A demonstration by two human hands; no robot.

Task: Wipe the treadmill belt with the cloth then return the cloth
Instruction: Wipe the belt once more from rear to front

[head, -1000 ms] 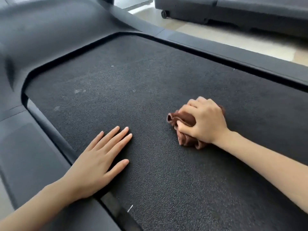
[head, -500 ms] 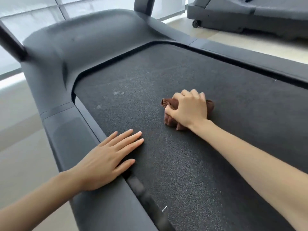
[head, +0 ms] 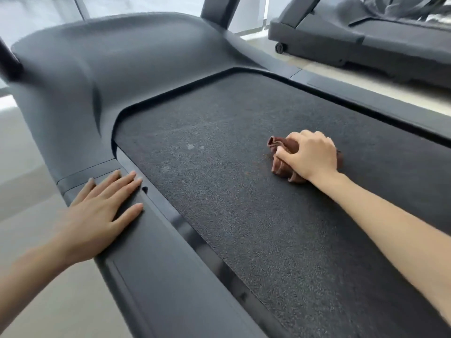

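The treadmill belt (head: 256, 215) is dark, grainy rubber with pale smudges left of centre. At centre right, the right hand (head: 311, 154) presses a crumpled brown cloth (head: 284, 156) onto the belt, its grip clamped around the soft folds, which bulge out to the left of the fingers. At lower left, the left hand (head: 97, 215) lies flat, fingers spread apart, on the smooth grey plastic side rail (head: 158, 276).

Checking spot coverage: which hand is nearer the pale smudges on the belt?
Left, narrowly. The left hand lies flat on the side rail, beside the pale smudges; the right hand, gripping the cloth, is farther across the belt.
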